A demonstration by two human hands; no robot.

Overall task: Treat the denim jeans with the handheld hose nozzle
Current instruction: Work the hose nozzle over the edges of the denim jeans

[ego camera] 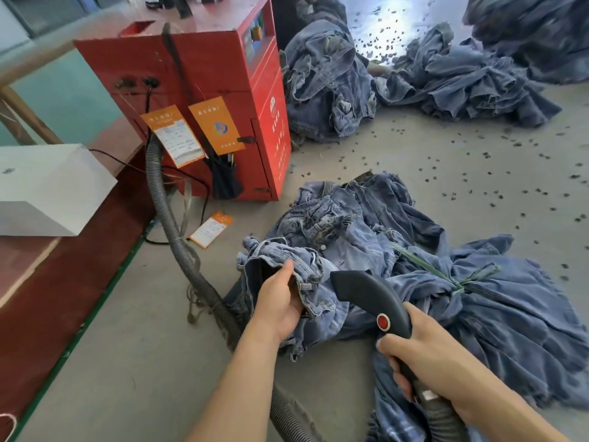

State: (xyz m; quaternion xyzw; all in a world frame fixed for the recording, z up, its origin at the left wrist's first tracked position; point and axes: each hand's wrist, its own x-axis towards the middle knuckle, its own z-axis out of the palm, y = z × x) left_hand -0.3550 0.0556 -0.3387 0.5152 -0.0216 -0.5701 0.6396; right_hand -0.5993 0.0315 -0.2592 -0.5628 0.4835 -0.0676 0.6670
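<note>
While left hand [280,301] grips jeans [306,275], right hand [427,355] holds nozzle [373,298] seemingly just beside.

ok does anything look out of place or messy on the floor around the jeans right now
Yes. Small dark bits are scattered across the grey floor around the denim heaps. One orange tag lies loose on the floor by the red machine, while two similar tags hang on its front. The hands' own pile of jeans looks simply heaped.
</note>
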